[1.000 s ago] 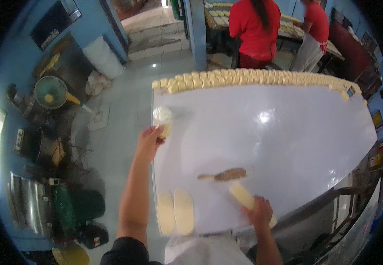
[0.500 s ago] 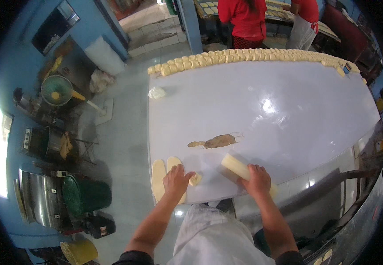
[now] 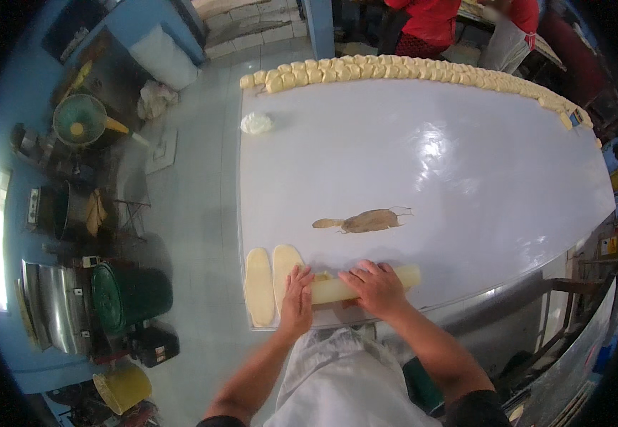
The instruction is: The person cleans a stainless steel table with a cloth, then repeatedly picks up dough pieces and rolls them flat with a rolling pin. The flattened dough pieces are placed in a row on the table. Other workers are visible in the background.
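Near the table's front edge lies a thick pale rolling pin (image 3: 332,291), roughly level across the view. My left hand (image 3: 296,300) is on its left end, with the fingers pointing away from me. My right hand (image 3: 378,288) lies over the middle of the pin, fingers bent across the top; the thumb side is partly hidden. A bit of dough (image 3: 323,275) shows behind the pin between my hands, and the rest of it is covered. Left of my left hand are two flat dough ovals; the outer oval (image 3: 258,286) shows whole, while the inner oval (image 3: 285,262) is partly under my hand.
Rows of dough pieces (image 3: 366,69) line the far edge of the white table (image 3: 337,156). A white lump (image 3: 257,123) rests by the left edge, and a brown torn patch (image 3: 371,220) marks the tabletop. People in red stand beyond. A green bin (image 3: 134,295) stands on the floor at left.
My right hand has brought the rolling pin leftward and turned it level, over the small dough piece. My left hand has left that dough and come onto the pin's left end.
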Demonstrator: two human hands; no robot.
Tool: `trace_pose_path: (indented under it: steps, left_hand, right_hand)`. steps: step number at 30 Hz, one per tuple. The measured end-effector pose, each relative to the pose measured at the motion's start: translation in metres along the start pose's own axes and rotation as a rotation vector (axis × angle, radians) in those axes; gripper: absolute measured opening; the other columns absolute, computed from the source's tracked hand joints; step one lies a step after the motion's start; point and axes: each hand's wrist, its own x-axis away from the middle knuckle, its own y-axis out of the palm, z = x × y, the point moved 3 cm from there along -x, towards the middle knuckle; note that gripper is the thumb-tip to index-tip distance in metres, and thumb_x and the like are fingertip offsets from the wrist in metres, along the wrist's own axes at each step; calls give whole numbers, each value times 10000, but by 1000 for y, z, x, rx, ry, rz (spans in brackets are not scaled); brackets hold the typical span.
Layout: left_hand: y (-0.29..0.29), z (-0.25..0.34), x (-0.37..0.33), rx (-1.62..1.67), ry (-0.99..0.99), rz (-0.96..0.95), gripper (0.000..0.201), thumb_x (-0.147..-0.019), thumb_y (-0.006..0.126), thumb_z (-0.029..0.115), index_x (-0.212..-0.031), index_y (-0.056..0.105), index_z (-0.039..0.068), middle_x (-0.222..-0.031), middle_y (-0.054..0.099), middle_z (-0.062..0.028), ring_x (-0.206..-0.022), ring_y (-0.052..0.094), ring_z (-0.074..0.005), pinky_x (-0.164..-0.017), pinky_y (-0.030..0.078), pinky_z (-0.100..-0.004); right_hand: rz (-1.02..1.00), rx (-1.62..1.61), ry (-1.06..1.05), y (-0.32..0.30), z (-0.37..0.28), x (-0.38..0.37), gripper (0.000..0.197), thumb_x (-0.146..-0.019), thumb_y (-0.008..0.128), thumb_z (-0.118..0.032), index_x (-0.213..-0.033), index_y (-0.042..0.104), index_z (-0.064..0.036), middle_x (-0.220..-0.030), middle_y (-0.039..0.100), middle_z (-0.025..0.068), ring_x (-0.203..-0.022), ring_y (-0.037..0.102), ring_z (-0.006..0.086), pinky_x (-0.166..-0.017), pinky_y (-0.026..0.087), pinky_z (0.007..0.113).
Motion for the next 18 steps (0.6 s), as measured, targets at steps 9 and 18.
trace_pose_path:
  steps: [9, 18]
  left_hand:
    - [-13, 22, -96, -513, 123, 297, 380, -1044, 475, 186, -1332, 642, 2, -1637, 359, -255, -1552, 235, -480, -1236, 149, -666]
    - [-36, 47, -160, -623, 163, 394, 414, -1074, 410, 227, -1369, 615, 21, -1619, 411, -210, -1553, 238, -468, -1248, 116, -654]
  right_hand:
    - [75, -8, 150, -18, 23, -82, 752, -958, 493, -726, -1535, 514, -244, -1623, 439, 77, -1525, 338, 387, -1153, 341, 648]
    - [146, -71, 383, -27, 41, -133, 698, -1008, 458, -676, -1584, 438, -283, -1671, 359, 76, -1562, 258, 392, -1188, 312, 652]
